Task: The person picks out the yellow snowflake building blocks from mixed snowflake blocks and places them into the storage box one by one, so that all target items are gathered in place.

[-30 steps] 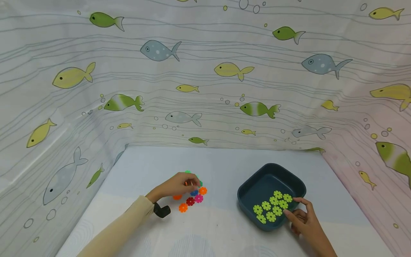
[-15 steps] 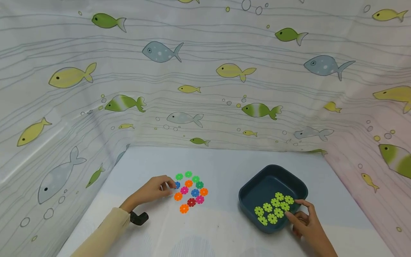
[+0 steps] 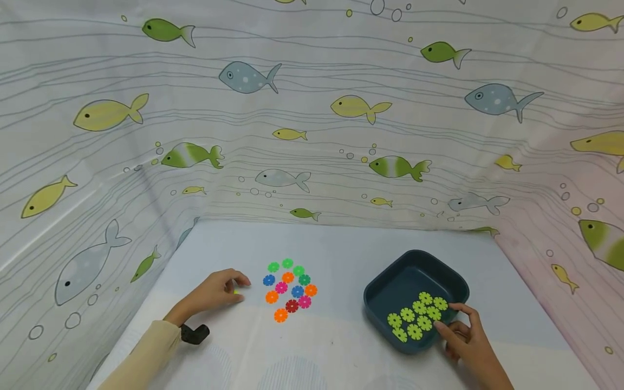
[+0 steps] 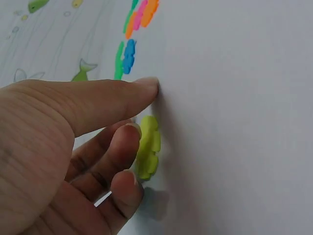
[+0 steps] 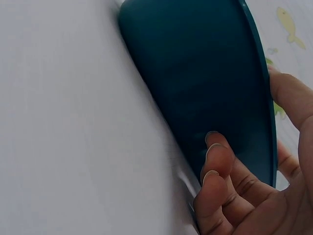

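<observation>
My left hand [image 3: 214, 292] is left of a group of notched plastic discs. A yellow-green disc [image 4: 148, 148] lies by its fingers; in the left wrist view the thumb [image 4: 144, 87] stands apart from it, and whether the other fingertips touch it is hard to tell. In the head view that disc is mostly hidden by the hand. My right hand [image 3: 465, 338] holds the dark blue tray [image 3: 380, 284] at its near right side, thumb and fingers about the rim and outer wall. Inside the tray lie several yellow-green notched discs [image 3: 420, 307].
Orange [image 3: 280, 315], blue [image 3: 269, 280], pink [image 3: 281, 287], green [image 3: 287, 263] and dark red [image 3: 292, 306] discs lie flat on the white tabletop [image 3: 336, 330], left of the tray. A fish-print sheet [image 3: 322, 151] stands round the table's back and sides.
My left hand has moved left, away from above the coloured discs, which now show fully. A bit of yellow-green shows at its fingers. The right hand and tray keep their place.
</observation>
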The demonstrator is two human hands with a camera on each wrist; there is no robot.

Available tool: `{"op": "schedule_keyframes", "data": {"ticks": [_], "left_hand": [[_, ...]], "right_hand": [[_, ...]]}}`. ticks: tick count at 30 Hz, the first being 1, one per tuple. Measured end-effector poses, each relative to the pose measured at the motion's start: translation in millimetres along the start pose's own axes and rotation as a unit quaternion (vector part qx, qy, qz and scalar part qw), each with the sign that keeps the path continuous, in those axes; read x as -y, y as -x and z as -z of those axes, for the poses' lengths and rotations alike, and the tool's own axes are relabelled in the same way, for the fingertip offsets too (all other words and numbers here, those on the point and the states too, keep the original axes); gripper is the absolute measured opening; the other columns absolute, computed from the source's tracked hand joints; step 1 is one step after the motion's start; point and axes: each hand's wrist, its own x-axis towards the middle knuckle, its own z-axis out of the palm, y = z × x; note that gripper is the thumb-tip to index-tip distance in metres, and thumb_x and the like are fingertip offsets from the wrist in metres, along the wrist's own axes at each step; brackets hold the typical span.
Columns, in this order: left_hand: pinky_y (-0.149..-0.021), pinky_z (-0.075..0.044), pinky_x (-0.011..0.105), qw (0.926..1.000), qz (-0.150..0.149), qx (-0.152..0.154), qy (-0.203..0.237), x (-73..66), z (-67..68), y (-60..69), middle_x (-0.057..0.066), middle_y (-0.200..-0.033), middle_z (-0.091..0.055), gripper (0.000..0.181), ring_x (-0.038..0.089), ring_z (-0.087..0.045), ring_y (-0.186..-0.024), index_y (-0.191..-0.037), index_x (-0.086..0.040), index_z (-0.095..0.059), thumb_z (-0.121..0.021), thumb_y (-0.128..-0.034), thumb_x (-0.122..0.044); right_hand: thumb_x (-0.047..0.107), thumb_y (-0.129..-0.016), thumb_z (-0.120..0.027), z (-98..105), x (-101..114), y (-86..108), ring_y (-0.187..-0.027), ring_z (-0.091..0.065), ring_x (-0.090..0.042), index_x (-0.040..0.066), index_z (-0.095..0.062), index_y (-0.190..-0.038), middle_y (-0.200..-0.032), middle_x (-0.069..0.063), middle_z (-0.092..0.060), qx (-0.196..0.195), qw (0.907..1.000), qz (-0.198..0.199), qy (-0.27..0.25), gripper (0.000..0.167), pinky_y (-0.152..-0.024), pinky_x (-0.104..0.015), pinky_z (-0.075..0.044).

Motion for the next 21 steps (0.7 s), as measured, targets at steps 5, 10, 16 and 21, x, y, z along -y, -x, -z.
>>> {"op": "schedule_keyframes", "data": {"ticks": [5,10,16,21], "left_hand": [[-0.061,-0.044,0.025,0.9999,0.006,-0.009,0.007,4.4,2.3,2.7,0.004,-0.106,-0.066,0.036,0.011,-0.050,-0.068,-0.117,-0.011,-0.072,-0.086,-0.0853,-0.018],[-0.062,-0.044,0.025,0.9998,0.016,-0.012,-0.003,9.3,3.2,3.8,0.002,-0.105,-0.066,0.035,0.010,-0.049,-0.069,-0.116,-0.011,-0.072,-0.086,-0.0848,-0.019],[-0.066,-0.047,0.027,0.9983,0.057,-0.013,-0.004,6.3,7.3,5.2,0.004,-0.103,-0.063,0.036,0.017,-0.053,-0.077,-0.111,-0.011,-0.071,-0.089,-0.0822,-0.025],[-0.072,-0.049,0.029,0.9977,0.067,0.010,-0.001,4.5,14.0,8.2,0.006,-0.105,-0.062,0.039,0.021,-0.056,-0.085,-0.110,-0.011,-0.070,-0.091,-0.0797,-0.022]], "right_hand": [[0.031,-0.103,-0.066,0.5,-0.7,-0.1,-0.059,-0.055,-0.024,0.020,-0.019,-0.145,-0.087,-0.016,-0.063,0.001,1.0000,0.000,0.003,0.064,-0.051,-0.037,-0.050],[0.028,-0.103,-0.066,-0.6,-2.0,-0.4,-0.060,-0.055,-0.023,0.021,-0.018,-0.146,-0.086,-0.014,-0.063,-0.001,1.0000,-0.006,0.006,0.065,-0.050,-0.037,-0.050],[0.029,-0.102,-0.067,-1.5,-1.5,-0.2,-0.059,-0.056,-0.023,0.019,-0.019,-0.145,-0.085,-0.014,-0.063,-0.004,1.0000,-0.001,0.005,0.065,-0.049,-0.037,-0.050],[0.032,-0.102,-0.068,-0.2,-0.1,0.6,-0.059,-0.055,-0.024,0.020,-0.020,-0.144,-0.086,-0.015,-0.062,-0.003,1.0000,-0.005,0.005,0.065,-0.050,-0.037,-0.050]]}}
